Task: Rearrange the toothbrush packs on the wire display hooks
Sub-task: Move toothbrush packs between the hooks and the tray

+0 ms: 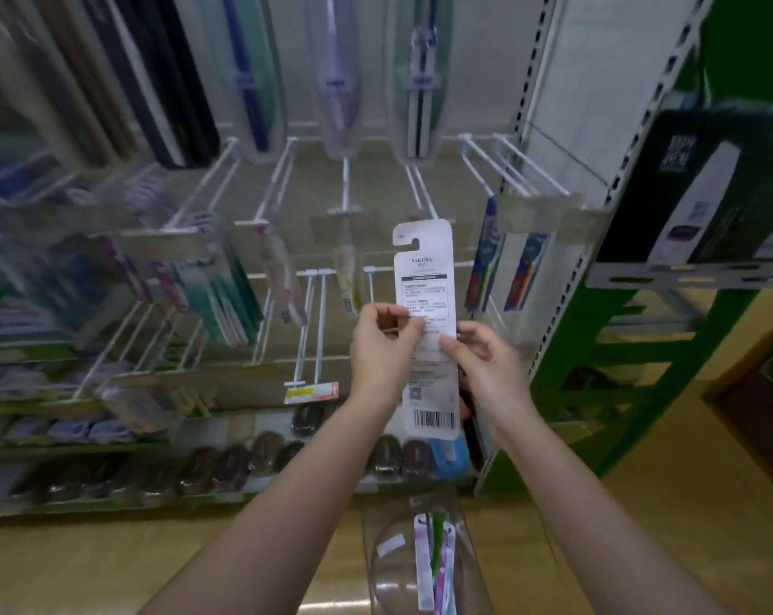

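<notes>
I hold a long white toothbrush pack [425, 277] upright in front of the display, its printed back with a barcode facing me and its hang slot at the top. My left hand [386, 335] pinches its left edge at mid-height. My right hand [477, 348] grips its right edge a little lower. Behind the pack, white wire display hooks [313, 321] stick out from the back panel. Some hooks carry toothbrush packs [224, 295], and a pair of blue packs [486, 255] hangs to the right. Several hooks near the pack's top are bare.
A clear plastic bin [424, 565] with more toothbrush packs sits on the floor below my arms. Dark oval items [224, 468] line the low shelf. A green shelf upright [642, 348] and a black boxed product [708, 188] stand on the right. Larger packs [335, 77] hang above.
</notes>
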Action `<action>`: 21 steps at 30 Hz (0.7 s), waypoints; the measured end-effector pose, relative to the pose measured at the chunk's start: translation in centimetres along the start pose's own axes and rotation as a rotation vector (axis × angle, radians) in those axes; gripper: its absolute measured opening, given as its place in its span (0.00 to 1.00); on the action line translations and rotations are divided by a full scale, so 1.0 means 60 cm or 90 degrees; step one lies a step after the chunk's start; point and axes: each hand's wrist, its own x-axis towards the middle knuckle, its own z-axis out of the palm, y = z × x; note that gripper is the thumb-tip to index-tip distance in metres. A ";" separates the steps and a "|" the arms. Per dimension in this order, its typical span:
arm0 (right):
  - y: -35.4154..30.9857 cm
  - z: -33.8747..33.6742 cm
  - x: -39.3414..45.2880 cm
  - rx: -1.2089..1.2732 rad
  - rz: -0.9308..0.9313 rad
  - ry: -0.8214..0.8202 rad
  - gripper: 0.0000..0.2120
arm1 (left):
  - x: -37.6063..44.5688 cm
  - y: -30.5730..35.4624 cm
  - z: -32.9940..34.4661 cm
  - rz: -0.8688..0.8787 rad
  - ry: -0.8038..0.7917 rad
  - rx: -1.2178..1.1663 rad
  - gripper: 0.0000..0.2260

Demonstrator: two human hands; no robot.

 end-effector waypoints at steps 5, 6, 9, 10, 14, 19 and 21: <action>-0.085 0.033 0.012 -0.018 -0.115 -0.049 0.04 | 0.012 0.076 -0.028 0.028 0.078 -0.016 0.07; -0.101 0.039 0.015 -0.019 -0.138 -0.054 0.04 | 0.012 0.091 -0.034 0.037 0.087 -0.014 0.08; -0.143 0.058 0.019 0.001 -0.182 -0.062 0.04 | 0.011 0.132 -0.051 0.078 0.104 -0.022 0.11; -0.157 0.065 0.017 0.016 -0.192 -0.071 0.04 | 0.010 0.144 -0.058 0.090 0.107 -0.030 0.11; -0.196 0.087 0.007 0.042 -0.235 -0.104 0.06 | 0.005 0.187 -0.083 0.129 0.104 -0.046 0.15; -0.239 0.118 -0.011 0.089 -0.305 -0.157 0.11 | 0.006 0.216 -0.114 0.126 0.100 -0.139 0.17; -0.249 0.130 -0.019 0.054 -0.342 -0.181 0.14 | 0.006 0.228 -0.127 0.131 0.089 -0.165 0.14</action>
